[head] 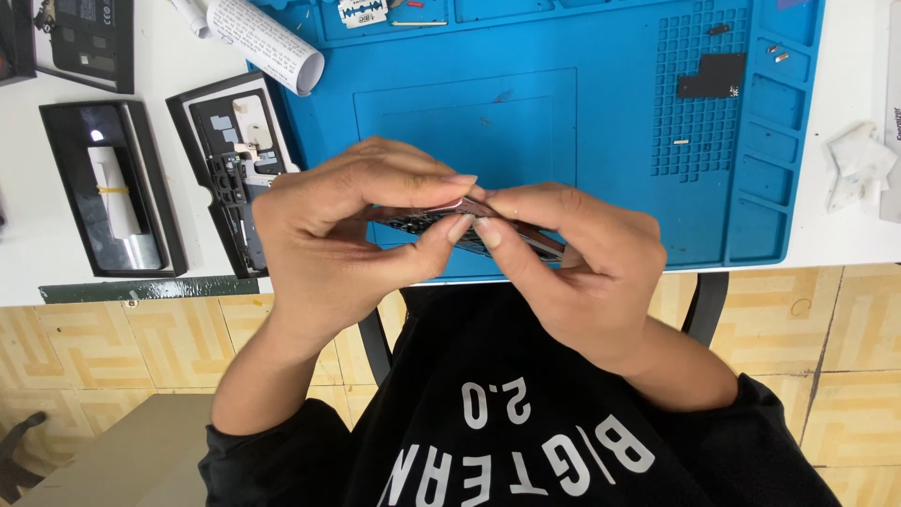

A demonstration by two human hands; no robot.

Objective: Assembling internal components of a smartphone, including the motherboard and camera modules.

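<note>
Both my hands meet over the near edge of the blue work mat (pixel 563 113). Between them is a thin, flat dark phone part (pixel 422 223), held nearly edge-on. My left hand (pixel 338 244) pinches it from the left with thumb and fingertips. My right hand (pixel 572 263) grips its right end, thumb and forefinger meeting the left fingertips at the middle. Most of the part is hidden by my fingers.
An opened phone body (pixel 230 150) lies at the mat's left edge, beside a black tray with a white roll (pixel 113 188). A rolled paper (pixel 267 42), a razor blade (pixel 361 11), a small black plate (pixel 711 75), tiny screws (pixel 777 54) and crumpled tissue (pixel 859 164) lie around.
</note>
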